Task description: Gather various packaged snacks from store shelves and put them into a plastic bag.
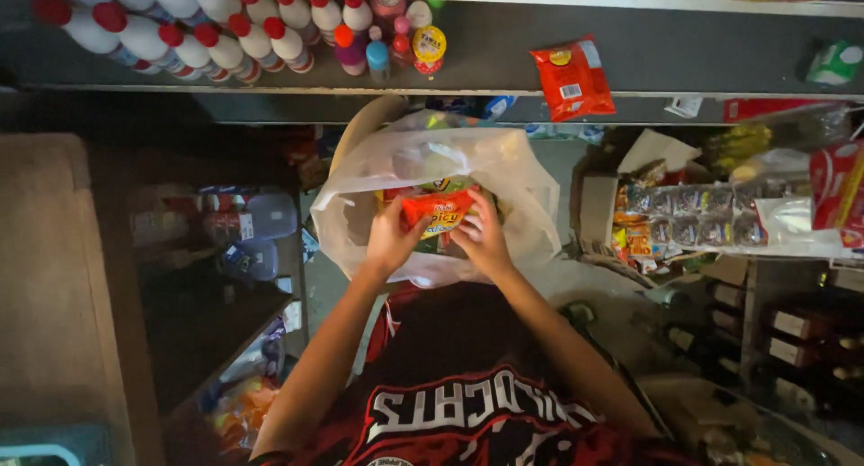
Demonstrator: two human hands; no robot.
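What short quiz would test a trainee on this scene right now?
1. True or false: both hands hold the orange packet.
2. What is the packet over? A) wooden counter B) clear bag C) cardboard box
3. Which coloured pack lies alone on the shelf?

Key:
1. True: left hand and right hand grip its ends.
2. B, the clear bag.
3. The red pack on the shelf.

We wear a dark red and black sleeveless jersey with white block lettering across the chest, leaving both arms bare from shoulder down to each hand.
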